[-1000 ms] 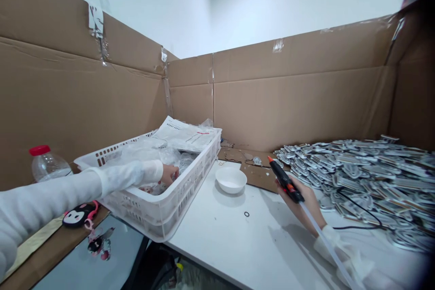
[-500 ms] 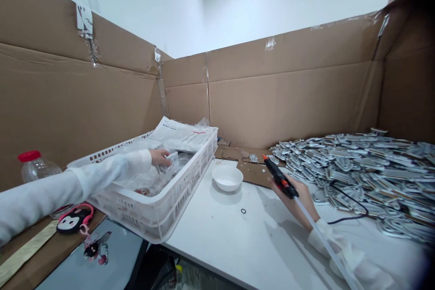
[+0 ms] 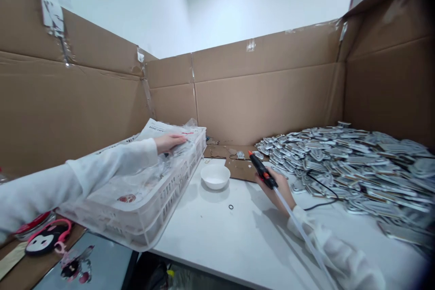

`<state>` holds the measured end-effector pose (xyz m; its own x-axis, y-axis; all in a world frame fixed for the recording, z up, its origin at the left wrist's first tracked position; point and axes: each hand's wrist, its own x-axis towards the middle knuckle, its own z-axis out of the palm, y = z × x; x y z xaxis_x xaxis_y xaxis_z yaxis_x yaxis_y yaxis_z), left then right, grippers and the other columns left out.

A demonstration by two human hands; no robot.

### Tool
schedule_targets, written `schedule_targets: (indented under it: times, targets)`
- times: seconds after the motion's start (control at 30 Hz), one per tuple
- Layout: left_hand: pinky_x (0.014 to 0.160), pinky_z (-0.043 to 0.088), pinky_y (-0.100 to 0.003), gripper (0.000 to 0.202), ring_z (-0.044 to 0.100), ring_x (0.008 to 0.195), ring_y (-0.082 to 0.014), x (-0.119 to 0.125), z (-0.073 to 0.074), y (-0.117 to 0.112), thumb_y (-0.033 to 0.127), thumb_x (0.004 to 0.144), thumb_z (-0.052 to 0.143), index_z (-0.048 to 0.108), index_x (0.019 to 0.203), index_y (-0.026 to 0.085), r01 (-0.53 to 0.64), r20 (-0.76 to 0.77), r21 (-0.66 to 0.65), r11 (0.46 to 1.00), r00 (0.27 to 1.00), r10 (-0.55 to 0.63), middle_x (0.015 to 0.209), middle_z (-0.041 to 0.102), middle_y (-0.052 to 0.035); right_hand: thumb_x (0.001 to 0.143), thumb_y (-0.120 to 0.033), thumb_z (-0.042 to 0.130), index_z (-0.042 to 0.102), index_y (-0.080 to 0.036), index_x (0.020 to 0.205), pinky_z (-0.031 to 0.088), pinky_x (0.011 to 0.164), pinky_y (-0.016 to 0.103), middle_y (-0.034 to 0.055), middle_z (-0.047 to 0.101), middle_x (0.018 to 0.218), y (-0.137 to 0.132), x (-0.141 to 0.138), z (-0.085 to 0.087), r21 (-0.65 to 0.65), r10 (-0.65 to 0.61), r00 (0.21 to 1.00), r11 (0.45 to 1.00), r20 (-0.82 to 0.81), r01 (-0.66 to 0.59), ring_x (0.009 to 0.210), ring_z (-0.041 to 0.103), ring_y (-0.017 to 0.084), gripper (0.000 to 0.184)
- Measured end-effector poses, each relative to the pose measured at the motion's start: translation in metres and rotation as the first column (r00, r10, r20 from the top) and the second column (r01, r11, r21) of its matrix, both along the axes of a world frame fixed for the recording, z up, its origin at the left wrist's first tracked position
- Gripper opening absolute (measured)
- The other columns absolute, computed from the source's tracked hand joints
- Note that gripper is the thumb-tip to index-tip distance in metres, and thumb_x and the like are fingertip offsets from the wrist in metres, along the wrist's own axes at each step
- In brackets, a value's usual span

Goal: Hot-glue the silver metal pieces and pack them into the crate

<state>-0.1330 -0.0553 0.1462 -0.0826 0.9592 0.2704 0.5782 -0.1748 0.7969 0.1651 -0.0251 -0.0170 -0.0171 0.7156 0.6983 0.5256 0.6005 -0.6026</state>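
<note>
One head view shows the left hand (image 3: 171, 142) shifted up the basket (image 3: 132, 229) to the printed sheet (image 3: 153, 128), seemingly busy with plastic film (image 3: 136, 182); whether it grips any, I cannot tell. The right hand (image 3: 277, 190) grasps a glue gun (image 3: 262, 171) above the table (image 3: 204, 247). The printed sheet's black and red lettering is unreadable.

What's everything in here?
cardboard walls: several, brown, around
table: one, white, centre
basket: one, white, left side
plastic: uncountable, clear, in basket
paper: at least one, white, on basket
bowl: one, white, right of basket
ring: one, black, nearer than bowl
glue gun: one, mostly black, in right hand
flat pieces: uncountable, grey, piled right
cable: one, black, by pieces
pouch: one, black-pink, lower left
left hand: one, white-sleeved, over basket
right hand: one, white-sleeved, gripping glue gun
</note>
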Motion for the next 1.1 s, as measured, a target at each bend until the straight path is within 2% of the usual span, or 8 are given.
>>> schedule_targets:
  times: [0.07, 0.2, 0.33, 0.43, 0.63, 0.83, 0.97, 1.1]
  targets:
    - [0.049, 0.033, -0.019, 0.015, 0.046, 0.049, -0.0098, 0.034, -0.016, 0.011, 0.026, 0.064, 0.062, 0.067, 0.063, 0.012, 0.142, -0.103, -0.101, 0.985, 0.983, -0.153, 0.051, 0.059, 0.0023, 0.07, -0.04, 0.048, 0.048, -0.018, 0.063, 0.033, 0.047, 0.022, -0.0027, 0.042, 0.05, 0.001, 0.0, -0.001, -0.029, -0.012, 0.999, 1.0, -0.042, 0.011, 0.047, 0.038, 0.011, 0.023]
    - [0.049, 0.029, -0.02, 0.019, 0.041, 0.045, -0.0093, 0.091, -0.068, 0.023, 0.031, 0.066, 0.057, 0.066, 0.056, 0.017, 0.397, -0.325, -0.195, 0.897, 0.837, -0.441, 0.044, 0.053, 0.0046, 0.069, -0.04, 0.048, 0.047, -0.017, 0.064, 0.033, 0.049, 0.023, -0.0017, 0.044, 0.053, 0.006, 0.0, -0.006, -0.073, 0.003, 0.993, 0.997, -0.121, -0.012, 0.051, 0.041, 0.013, 0.023]
    - [0.05, 0.027, -0.021, 0.02, 0.041, 0.043, -0.01, 0.117, -0.115, 0.022, 0.033, 0.066, 0.054, 0.066, 0.054, 0.022, 0.454, -0.449, -0.12, 0.883, 0.768, -0.456, 0.043, 0.052, 0.0041, 0.069, -0.038, 0.048, 0.047, -0.017, 0.064, 0.033, 0.051, 0.023, -0.0018, 0.044, 0.055, 0.01, -0.001, -0.01, -0.097, 0.03, 0.988, 0.994, -0.149, -0.045, 0.052, 0.039, 0.012, 0.022]
    - [0.051, 0.027, -0.021, 0.017, 0.042, 0.044, -0.0107, 0.123, -0.13, 0.023, 0.03, 0.064, 0.055, 0.066, 0.052, 0.024, 0.463, -0.483, -0.112, 0.879, 0.748, -0.455, 0.045, 0.055, 0.0033, 0.07, -0.037, 0.049, 0.047, -0.017, 0.065, 0.032, 0.051, 0.022, -0.0021, 0.044, 0.056, 0.01, -0.003, -0.012, -0.093, 0.042, 0.987, 0.994, -0.155, -0.057, 0.052, 0.038, 0.012, 0.02]
    - [0.055, 0.03, -0.022, 0.017, 0.051, 0.052, -0.014, 0.133, -0.121, 0.029, 0.028, 0.065, 0.054, 0.07, 0.059, 0.027, 0.469, -0.525, -0.13, 0.873, 0.715, -0.462, 0.055, 0.063, 0.0009, 0.069, -0.034, 0.05, 0.048, -0.017, 0.066, 0.032, 0.052, 0.022, -0.002, 0.047, 0.058, 0.008, -0.011, -0.02, -0.12, 0.086, 0.989, 0.988, -0.119, -0.1, 0.053, 0.043, 0.012, 0.017]
    - [0.055, 0.032, -0.022, 0.014, 0.051, 0.054, -0.0135, 0.139, -0.105, 0.028, 0.03, 0.063, 0.059, 0.069, 0.061, 0.022, 0.48, -0.474, -0.099, 0.872, 0.748, -0.465, 0.052, 0.06, 0.0011, 0.067, -0.031, 0.051, 0.051, -0.016, 0.067, 0.033, 0.052, 0.022, -0.0014, 0.051, 0.059, 0.012, -0.011, -0.025, -0.139, 0.12, 0.982, 0.98, -0.145, -0.14, 0.055, 0.045, 0.013, 0.014]
    - [0.056, 0.037, -0.021, 0.019, 0.053, 0.058, -0.0125, 0.146, -0.104, 0.029, 0.031, 0.062, 0.061, 0.067, 0.067, 0.015, 0.474, -0.219, -0.166, 0.865, 0.837, -0.501, 0.057, 0.061, -0.0002, 0.065, -0.031, 0.051, 0.052, -0.017, 0.068, 0.036, 0.055, 0.024, 0.0009, 0.054, 0.062, 0.018, -0.006, -0.025, -0.131, 0.117, 0.974, 0.981, -0.193, -0.143, 0.059, 0.048, 0.016, 0.014]
    - [0.057, 0.039, -0.022, 0.021, 0.051, 0.056, -0.0109, 0.151, -0.095, 0.033, 0.029, 0.057, 0.066, 0.065, 0.069, 0.011, 0.382, 0.043, -0.259, 0.887, 0.922, -0.385, 0.057, 0.06, 0.0003, 0.065, -0.035, 0.05, 0.051, -0.017, 0.067, 0.036, 0.057, 0.026, 0.0017, 0.054, 0.062, 0.022, -0.003, -0.022, -0.175, 0.079, 0.965, 0.976, -0.252, -0.126, 0.058, 0.046, 0.016, 0.018]
